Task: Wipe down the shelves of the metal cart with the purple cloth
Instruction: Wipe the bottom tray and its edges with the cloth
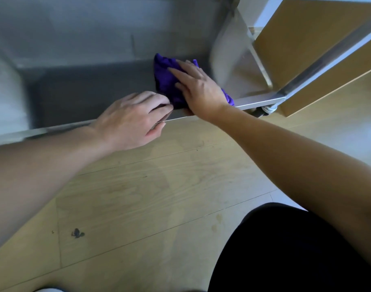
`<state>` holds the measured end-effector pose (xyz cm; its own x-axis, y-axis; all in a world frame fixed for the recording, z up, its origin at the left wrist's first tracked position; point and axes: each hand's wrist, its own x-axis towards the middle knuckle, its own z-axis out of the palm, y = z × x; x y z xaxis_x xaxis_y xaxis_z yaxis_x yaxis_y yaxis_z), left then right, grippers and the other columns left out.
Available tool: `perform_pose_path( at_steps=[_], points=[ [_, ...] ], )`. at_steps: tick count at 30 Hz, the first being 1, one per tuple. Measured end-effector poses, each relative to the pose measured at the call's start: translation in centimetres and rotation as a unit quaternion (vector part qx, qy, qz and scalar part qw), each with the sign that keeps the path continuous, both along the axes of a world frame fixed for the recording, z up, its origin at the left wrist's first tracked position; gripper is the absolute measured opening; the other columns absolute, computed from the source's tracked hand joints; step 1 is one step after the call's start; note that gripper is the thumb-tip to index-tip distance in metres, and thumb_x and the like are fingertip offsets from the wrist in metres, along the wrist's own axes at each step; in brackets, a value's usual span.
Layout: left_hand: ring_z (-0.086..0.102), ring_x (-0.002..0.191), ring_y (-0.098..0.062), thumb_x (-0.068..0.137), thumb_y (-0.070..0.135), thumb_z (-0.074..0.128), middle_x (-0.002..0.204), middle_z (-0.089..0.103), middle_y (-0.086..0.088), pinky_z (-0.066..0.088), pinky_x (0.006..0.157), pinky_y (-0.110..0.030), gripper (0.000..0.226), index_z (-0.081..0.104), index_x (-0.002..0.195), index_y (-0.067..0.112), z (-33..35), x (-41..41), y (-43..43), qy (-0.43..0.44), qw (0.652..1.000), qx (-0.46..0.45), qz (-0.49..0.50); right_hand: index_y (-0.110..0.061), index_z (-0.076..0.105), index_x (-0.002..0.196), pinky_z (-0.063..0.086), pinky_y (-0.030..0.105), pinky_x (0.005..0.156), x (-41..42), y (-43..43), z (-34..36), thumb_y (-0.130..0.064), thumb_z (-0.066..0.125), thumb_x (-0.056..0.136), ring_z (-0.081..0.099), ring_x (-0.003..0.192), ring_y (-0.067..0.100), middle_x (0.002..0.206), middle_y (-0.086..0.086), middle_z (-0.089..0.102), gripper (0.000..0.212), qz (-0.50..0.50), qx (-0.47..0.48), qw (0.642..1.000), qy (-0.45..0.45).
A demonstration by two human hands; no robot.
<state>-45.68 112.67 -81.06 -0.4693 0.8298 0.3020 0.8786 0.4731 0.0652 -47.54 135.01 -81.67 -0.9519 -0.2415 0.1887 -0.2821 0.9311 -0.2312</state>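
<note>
The purple cloth (166, 77) lies bunched on the bottom shelf of the metal cart (79, 91), near the shelf's right front corner. My right hand (198, 87) presses flat on top of the cloth, fingers spread and pointing left. My left hand (136, 119) rests on the shelf's front rim (54, 128), its fingertips pinching the cloth's near left edge. The part of the cloth under my right palm is hidden.
A metal post (319, 64) rises at the cart's right front corner, with a caster (262, 111) below it. A brown board or box (302, 45) stands to the right. Wooden floor (159, 186) lies in front, and my dark-clothed knee (285, 249) is at lower right.
</note>
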Motion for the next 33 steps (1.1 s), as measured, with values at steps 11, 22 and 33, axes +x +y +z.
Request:
perform_pose_path(
  at_steps=[11,22,33],
  points=[
    [0.058,0.106,-0.026,0.099,0.028,0.04,0.123,0.06,-0.005,0.05,0.082,-0.042,0.036,0.063,0.119,0.009,0.2,0.8,-7.4,0.009,0.997,-0.003,0.072,-0.029,0.049,0.139,0.018,0.042,0.117,-5.1,-8.9,0.2,-0.024,0.038,0.094,0.031,0.14,0.029,0.153,0.005,0.036,0.046,-0.177,0.004,0.984,-0.017],
    [0.055,0.109,-0.025,0.1,0.028,0.038,0.124,0.057,-0.005,0.05,0.085,-0.041,0.036,0.061,0.121,0.011,0.5,2.8,-15.3,-0.011,0.984,-0.002,0.177,-0.017,0.051,0.139,0.027,0.036,0.115,-7.5,-11.3,0.2,-0.021,0.039,0.096,0.04,0.135,0.031,0.147,0.011,0.045,0.046,-0.024,-0.031,0.999,-0.008],
    [0.053,0.113,-0.028,0.098,0.031,0.034,0.127,0.055,-0.006,0.047,0.087,-0.045,0.042,0.057,0.126,0.01,0.5,4.6,-21.6,-0.005,0.956,-0.041,0.289,-0.024,0.048,0.142,0.027,0.038,0.116,-4.4,-25.8,0.2,-0.027,0.038,0.102,0.033,0.141,0.025,0.151,0.004,0.041,0.041,0.16,-0.006,0.987,-0.022]
  ],
)
